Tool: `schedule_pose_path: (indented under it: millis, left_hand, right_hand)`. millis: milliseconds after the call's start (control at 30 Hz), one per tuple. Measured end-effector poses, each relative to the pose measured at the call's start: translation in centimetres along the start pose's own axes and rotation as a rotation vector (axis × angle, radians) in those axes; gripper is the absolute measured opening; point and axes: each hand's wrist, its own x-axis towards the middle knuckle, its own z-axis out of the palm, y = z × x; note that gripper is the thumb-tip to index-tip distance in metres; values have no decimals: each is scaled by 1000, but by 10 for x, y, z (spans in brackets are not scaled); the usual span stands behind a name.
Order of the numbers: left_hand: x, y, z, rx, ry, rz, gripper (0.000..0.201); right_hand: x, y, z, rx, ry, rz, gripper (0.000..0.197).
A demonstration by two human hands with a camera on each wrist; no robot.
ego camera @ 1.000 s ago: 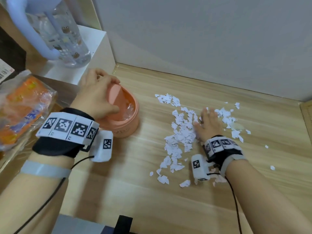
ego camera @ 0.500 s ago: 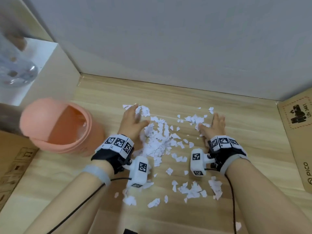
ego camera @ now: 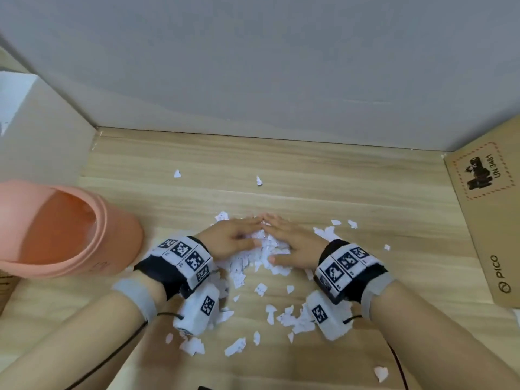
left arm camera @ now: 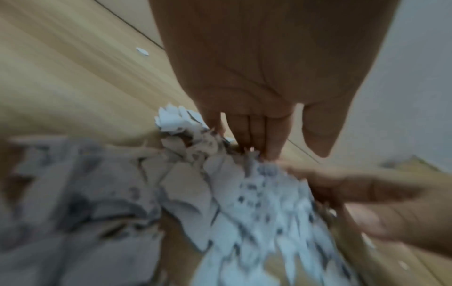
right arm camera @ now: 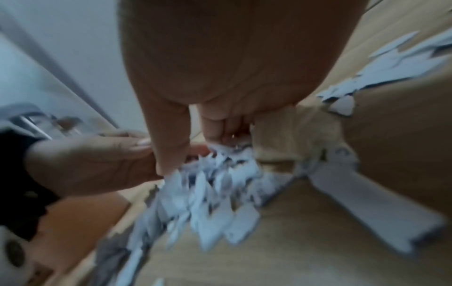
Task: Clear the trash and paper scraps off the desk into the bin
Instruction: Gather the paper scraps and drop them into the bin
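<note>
A heap of white paper scraps [ego camera: 264, 249] lies on the wooden desk [ego camera: 309, 192], squeezed between my two hands. My left hand [ego camera: 233, 237] and right hand [ego camera: 292, 240] stand on edge on either side of it, fingers straight, fingertips meeting at the far end. In the left wrist view the left hand [left arm camera: 257, 135] presses the scraps [left arm camera: 244, 193] toward the right hand [left arm camera: 379, 203]. The right wrist view has the right hand [right arm camera: 208, 125] against the scraps [right arm camera: 215, 193]. More loose scraps [ego camera: 281, 313] lie nearer me. The pink bin [ego camera: 64, 232] stands at the left, mouth open.
A cardboard box [ego camera: 489, 220] lines the desk's right side and a white box [ego camera: 36, 136] stands at the back left. Two stray scraps [ego camera: 177, 173] lie toward the wall, and another scrap [ego camera: 381, 372] sits near the front right.
My left hand left the bin and came to the scraps. Both hands swept inward and now meet around a gathered heap. The view shifted right.
</note>
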Motion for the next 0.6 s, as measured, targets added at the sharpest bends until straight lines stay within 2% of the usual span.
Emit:
schedule_pose_path:
  millis: [67, 133, 167, 200, 233, 267, 300, 333, 367, 433, 533, 600]
  left_hand:
    - [-10, 0, -6, -257, 159, -27, 36]
    - [-13, -7, -22, -350, 433, -76, 37]
    - [-10, -15, -32, -306, 567, -115, 43]
    - [-5, -24, -43, -251, 673, -171, 49]
    - [0, -34, -54, -209, 740, -244, 56]
    - [6, -44, -63, -191, 764, -327, 63]
    - [12, -53, -70, -185, 755, -413, 69]
    - [18, -62, -74, -150, 726, -490, 73]
    - [24, -68, -74, -73, 684, -535, 76]
    - [34, -65, -66, 108, 580, -496, 81]
    - [44, -40, -42, 284, 293, -233, 83]
    - [45, -23, -31, 307, 76, -83, 83]
  right_hand:
    - [-17, 1, 10, 208, 140, 0, 62]
    - [-32, 10, 8, 357, 481, 91, 57]
    - [-38, 17, 6, 351, 683, 204, 57]
    - [-44, 25, 3, 306, 848, 382, 60]
    - [-49, 32, 2, 270, 938, 602, 65]
    - [-53, 38, 0, 279, 958, 810, 70]
    - [-55, 40, -1, 336, 937, 957, 75]
    - [-54, 42, -1, 411, 899, 1029, 77]
    - [-49, 43, 0, 459, 857, 1036, 77]
    - [-33, 40, 7, 358, 754, 906, 74]
    - [-2, 22, 19, 89, 555, 532, 73]
    - [12, 6, 25, 47, 411, 331, 74]
